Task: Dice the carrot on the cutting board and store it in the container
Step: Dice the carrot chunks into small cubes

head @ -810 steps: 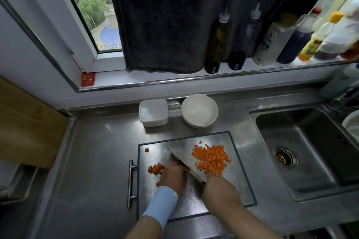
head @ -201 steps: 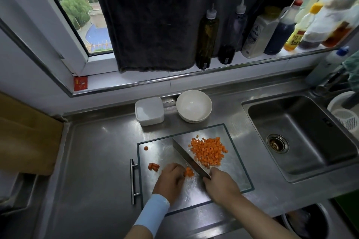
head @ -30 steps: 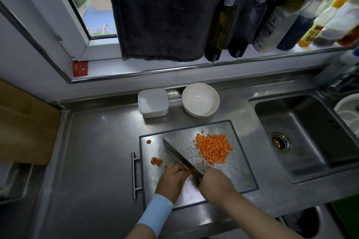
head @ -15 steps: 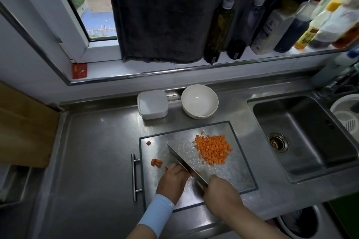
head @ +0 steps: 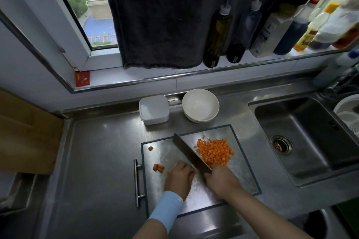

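View from above of a steel kitchen bench [head: 97, 161] under a window. A steel cutting board [head: 244, 174] lies at the middle of the bench's near edge, with a bar handle on its left side.

The right hand [head: 223, 180] is wrapped round the handle of a knife [head: 189, 153]. The broad dark blade runs diagonally from the middle of the board toward its far left corner. The left hand [head: 179, 179], with a pale blue sleeve at the wrist, rests on the board just left of the blade. Its fingers are curled downward, knuckles close to the steel. What lies under them is hidden, so whether it holds anything cannot be told.

A heap of diced carrot [head: 214, 151] sits on the far right part of the board, right of the blade. A few larger carrot pieces [head: 158, 167] lie near the board's left edge, and one round carrot slice [head: 150, 148] lies near its far left corner.

A square white container [head: 153, 109], lid on, stands at the bench's back edge, beyond the board. A white bowl [head: 200, 105] stands just right of it. A sink [head: 310, 141] is set into the bench's right end.

On the sill above stands a row of bottles [head: 217, 33], and a dark cloth [head: 159, 15] hangs over the window.
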A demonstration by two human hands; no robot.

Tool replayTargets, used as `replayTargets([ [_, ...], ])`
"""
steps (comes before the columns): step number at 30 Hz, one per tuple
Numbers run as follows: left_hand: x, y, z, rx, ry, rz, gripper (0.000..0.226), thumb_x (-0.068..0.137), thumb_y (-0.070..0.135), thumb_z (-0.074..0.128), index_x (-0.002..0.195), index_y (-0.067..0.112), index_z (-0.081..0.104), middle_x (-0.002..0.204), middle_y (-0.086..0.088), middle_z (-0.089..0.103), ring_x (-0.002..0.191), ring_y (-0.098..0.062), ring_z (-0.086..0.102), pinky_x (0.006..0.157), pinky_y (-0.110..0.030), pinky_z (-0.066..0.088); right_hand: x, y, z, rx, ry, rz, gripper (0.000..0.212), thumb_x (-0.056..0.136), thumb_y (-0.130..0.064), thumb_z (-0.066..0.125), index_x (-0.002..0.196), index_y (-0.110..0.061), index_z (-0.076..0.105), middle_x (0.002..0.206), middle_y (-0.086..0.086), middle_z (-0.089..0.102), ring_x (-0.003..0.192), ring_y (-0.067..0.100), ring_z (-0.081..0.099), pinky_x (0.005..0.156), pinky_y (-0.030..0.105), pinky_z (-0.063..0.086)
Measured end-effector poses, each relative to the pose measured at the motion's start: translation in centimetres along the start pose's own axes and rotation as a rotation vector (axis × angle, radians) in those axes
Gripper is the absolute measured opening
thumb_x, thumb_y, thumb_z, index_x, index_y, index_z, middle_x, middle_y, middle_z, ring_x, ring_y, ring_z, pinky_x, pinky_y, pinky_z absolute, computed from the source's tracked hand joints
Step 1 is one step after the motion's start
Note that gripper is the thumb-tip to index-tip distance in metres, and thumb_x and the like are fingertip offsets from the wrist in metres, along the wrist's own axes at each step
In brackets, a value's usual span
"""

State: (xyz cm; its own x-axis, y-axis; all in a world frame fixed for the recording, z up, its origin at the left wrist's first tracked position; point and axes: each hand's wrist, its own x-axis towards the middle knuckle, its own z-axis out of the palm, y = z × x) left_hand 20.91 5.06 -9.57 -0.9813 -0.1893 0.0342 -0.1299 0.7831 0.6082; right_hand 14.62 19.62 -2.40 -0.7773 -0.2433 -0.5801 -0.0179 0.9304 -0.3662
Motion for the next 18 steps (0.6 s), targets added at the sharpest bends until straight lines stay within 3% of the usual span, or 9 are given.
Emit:
replayTargets([
  [3,2.5,2.9,-0.4,-0.022,-0.083,-0.105,0.020,0.094,0.022,0.055,0.102,0.020,0.073,0.104,-0.002,0.066,0.101,-0.018,0.056,0.084,-0.025,0.044,0.7,1.4,-1.4,0.082,0.025,0.028,0.023,0.094,-0.033,0.055,0.104,-0.015,0.067,0.104,0.008,0.070,0.098,0.026,0.065,0.086,0.035,0.051],
  [5,3.6,4.0,-0.4,-0.069,-0.120,-0.197,0.021,0.094,0.022,0.054,0.104,0.023,0.072,0.105,-0.002,0.068,0.099,-0.019,0.059,0.083,-0.023,0.043,0.6,2.0,-2.0,0.124,0.038,0.023,0.017,0.095,-0.032,0.056,0.099,-0.018,0.066,0.097,0.004,0.069,0.091,0.020,0.064,0.086,0.036,0.053],
  [8,3.4,3.6,-1.4,-0.164,-0.023,-0.360,0.022,0.094,0.021,0.053,0.110,0.026,0.068,0.109,0.005,0.068,0.099,-0.014,0.061,0.084,-0.018,0.042,0.3,2.5,-2.0,0.148,0.046,0.003,0.018,0.095,-0.035,0.055,0.102,-0.021,0.064,0.096,0.002,0.068,0.088,0.019,0.064,0.081,0.034,0.052],
  [10,2.5,2.8,-2.7,-0.202,0.084,-0.397,0.023,0.096,0.018,0.050,0.109,0.027,0.066,0.107,0.012,0.065,0.096,-0.004,0.057,0.080,-0.007,0.037,0.0,2.5,-1.6,0.174,0.023,-0.013,0.019,0.095,-0.036,0.054,0.102,-0.021,0.063,0.096,0.001,0.068,0.087,0.018,0.063,0.079,0.033,0.052],
  [13,1.3,2.4,-4.5,-0.210,0.129,-0.265,0.029,0.097,0.010,0.046,0.109,0.030,0.064,0.108,0.019,0.057,0.101,0.002,0.054,0.080,0.003,0.034,-0.3,1.9,-1.4,0.267,-0.008,-0.036,0.016,0.096,-0.033,0.054,0.094,-0.020,0.064,0.088,0.000,0.068,0.080,0.015,0.065,0.074,0.031,0.054],
  [16,0.8,2.6,-3.8,-0.098,-0.040,-0.007,0.047,0.094,0.001,0.046,0.126,0.032,0.058,0.130,0.019,0.048,0.120,0.005,0.043,0.104,-0.006,0.028,0.0,1.4,-2.1,0.365,-0.024,-0.001,0.018,0.095,-0.029,0.056,0.088,-0.016,0.067,0.080,0.003,0.070,0.073,0.018,0.067,0.067,0.030,0.052],
  [18,0.9,3.2,-2.6,-0.037,-0.123,0.083,0.051,0.093,0.002,0.049,0.137,0.029,0.050,0.144,0.019,0.035,0.130,0.003,0.033,0.108,-0.005,0.017,0.4,1.2,-3.0,0.428,-0.007,0.019,0.017,0.093,-0.025,0.058,0.089,-0.014,0.070,0.079,0.002,0.071,0.072,0.017,0.067,0.067,0.029,0.053],
])
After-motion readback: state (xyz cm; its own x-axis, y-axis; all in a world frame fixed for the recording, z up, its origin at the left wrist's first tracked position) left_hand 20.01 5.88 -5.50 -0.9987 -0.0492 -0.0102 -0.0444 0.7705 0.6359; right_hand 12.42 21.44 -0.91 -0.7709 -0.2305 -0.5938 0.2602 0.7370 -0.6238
